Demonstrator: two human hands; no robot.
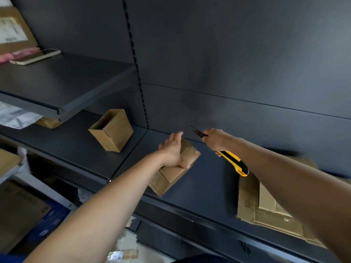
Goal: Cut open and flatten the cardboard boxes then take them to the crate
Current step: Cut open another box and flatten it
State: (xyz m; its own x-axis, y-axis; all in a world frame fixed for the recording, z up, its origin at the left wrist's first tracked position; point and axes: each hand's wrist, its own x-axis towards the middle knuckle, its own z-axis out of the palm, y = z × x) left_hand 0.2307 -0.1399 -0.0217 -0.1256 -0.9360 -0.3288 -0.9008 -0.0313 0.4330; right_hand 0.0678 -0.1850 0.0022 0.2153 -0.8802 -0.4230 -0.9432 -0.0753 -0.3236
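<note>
While left hand [171, 151] grips taped cardboard box [175, 174] | right hand [214, 139] clutches yellow-black knife [234, 161]

The left hand [171, 152] holds the taped box [171, 177] and covers part of its top. The right hand [215, 139] hides the middle of the yellow knife [233, 161], and its tip is a blur. The right arm [284, 177] covers much of the flat cardboard [252, 205] near the front edge of the shelf [199, 186]. The labelled box [17, 27] is cut off by the picture's edge, and its label is too fuzzy to read.
</note>
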